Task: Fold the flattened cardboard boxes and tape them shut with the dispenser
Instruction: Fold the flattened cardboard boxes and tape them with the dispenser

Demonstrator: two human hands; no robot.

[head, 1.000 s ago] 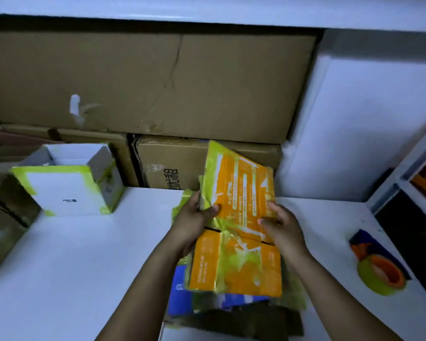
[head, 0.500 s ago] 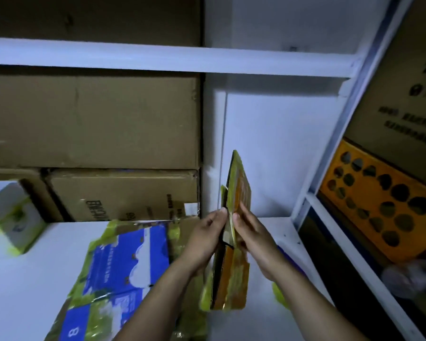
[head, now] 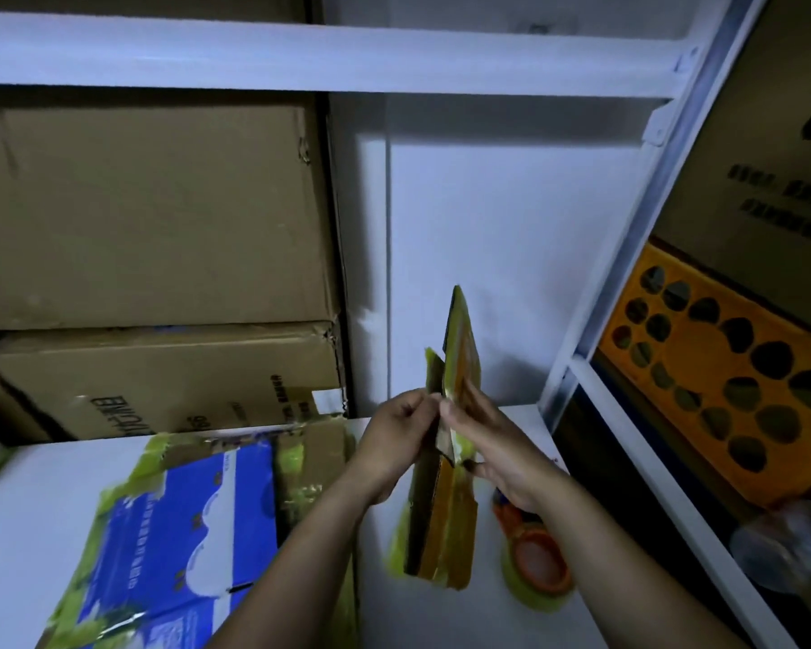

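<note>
In the head view, the person held an orange flattened box [head: 445, 517] upright and edge-on to the camera, above the right part of the white counter [head: 34, 522]. Whether its lower end touched the counter could not be told. The left hand [head: 394, 442] pinched the box's near edge at mid-height from the left side, its fingers [head: 417, 405] curled onto the cardboard. The right hand [head: 502, 456] gripped the same part from the right, thumb at the edge and the other fingers laid against the orange face. A short flap stood out to the left near the top of the box.

A blue flattened box [head: 183, 522] with yellow-green tape along its borders lay flat on the counter, to the left of the left forearm. The tape dispenser [head: 537, 557], orange with a yellow-green roll, sat on the counter just right of the held box's lower end, partly covered by the right wrist.

Two large brown cartons [head: 151, 213] were stacked at the far left under a white shelf board [head: 300, 53]. In the rack on the right lay an orange tray [head: 703, 367] pierced with round holes.
</note>
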